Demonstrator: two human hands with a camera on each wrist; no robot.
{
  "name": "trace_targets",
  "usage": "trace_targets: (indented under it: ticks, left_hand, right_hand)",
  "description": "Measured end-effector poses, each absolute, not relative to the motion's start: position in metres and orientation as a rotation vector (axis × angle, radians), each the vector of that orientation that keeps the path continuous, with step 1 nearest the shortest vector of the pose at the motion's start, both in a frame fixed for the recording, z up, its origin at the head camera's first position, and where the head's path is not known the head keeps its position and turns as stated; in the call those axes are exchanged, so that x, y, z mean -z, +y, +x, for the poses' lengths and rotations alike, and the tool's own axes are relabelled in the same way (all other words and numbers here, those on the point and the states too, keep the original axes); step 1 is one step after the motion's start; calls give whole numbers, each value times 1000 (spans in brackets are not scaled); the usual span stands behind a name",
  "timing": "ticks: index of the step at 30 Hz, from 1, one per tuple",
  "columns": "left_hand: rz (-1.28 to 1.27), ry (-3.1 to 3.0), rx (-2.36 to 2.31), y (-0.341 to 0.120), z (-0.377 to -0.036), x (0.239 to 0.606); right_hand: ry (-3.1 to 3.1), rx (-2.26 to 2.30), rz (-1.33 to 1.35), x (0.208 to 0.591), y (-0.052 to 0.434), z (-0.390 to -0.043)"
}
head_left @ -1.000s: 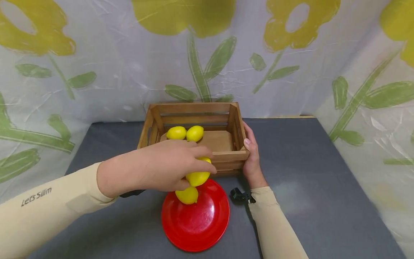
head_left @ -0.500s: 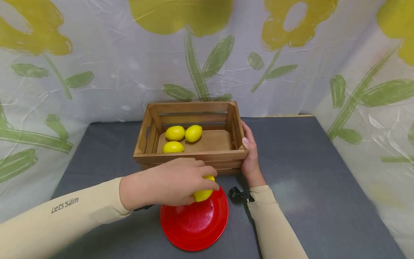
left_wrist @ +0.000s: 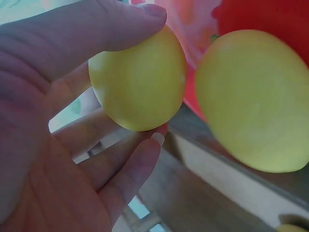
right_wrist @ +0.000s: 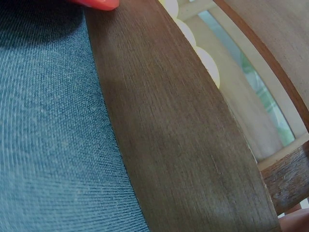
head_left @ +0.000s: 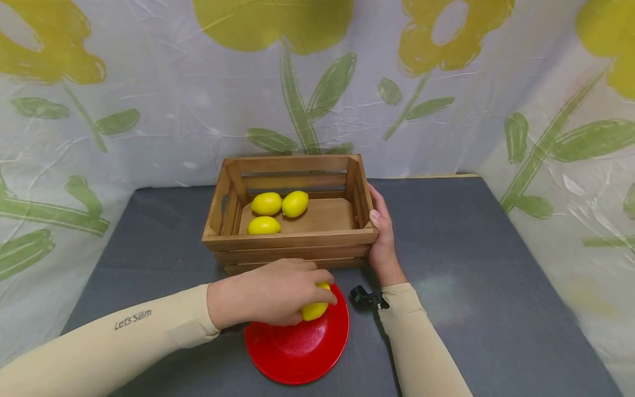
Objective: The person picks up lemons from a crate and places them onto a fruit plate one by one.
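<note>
My left hand (head_left: 278,292) is over the red plate (head_left: 297,369), holding a yellow lemon (left_wrist: 137,82) between thumb and fingers. A second lemon (left_wrist: 251,101) appears close beside it in the left wrist view; whether it touches the plate I cannot tell. In the head view only one lemon (head_left: 315,309) shows by the fingers, the hand covering the other. At the right end of the slatted wooden crate (head_left: 292,241), my right hand (head_left: 383,237) grips it, thumb on the front corner. Inside the crate's left half lie three lemons (head_left: 267,204).
Both crate and plate stand on a dark grey table (head_left: 456,275), the plate in front of the crate. Behind is a flower-printed curtain (head_left: 188,110). A black wrist camera (head_left: 367,298) sits at the right wrist, close to the plate.
My left hand has moved down and to the right, from the crate's front rail to over the plate. A third lemon in the crate has come into view. The right hand keeps its grip.
</note>
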State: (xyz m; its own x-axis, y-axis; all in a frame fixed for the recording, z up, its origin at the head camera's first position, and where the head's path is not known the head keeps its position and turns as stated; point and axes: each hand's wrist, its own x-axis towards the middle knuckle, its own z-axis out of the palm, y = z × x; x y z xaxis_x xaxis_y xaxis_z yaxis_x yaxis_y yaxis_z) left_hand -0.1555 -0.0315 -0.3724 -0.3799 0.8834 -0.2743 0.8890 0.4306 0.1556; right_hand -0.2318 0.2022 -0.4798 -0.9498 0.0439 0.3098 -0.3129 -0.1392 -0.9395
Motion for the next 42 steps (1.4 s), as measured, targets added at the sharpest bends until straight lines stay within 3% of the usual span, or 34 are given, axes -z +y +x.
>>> trace_targets:
  ticks: [16,42]
  left_hand:
    - [1502,2369,27,-27,-160,396]
    - [1453,2395,99,-26,-160,402]
  right_hand:
    - [-1904,-2168,301,479,202,-232]
    - [-1902,-2168,306,481,203,-232]
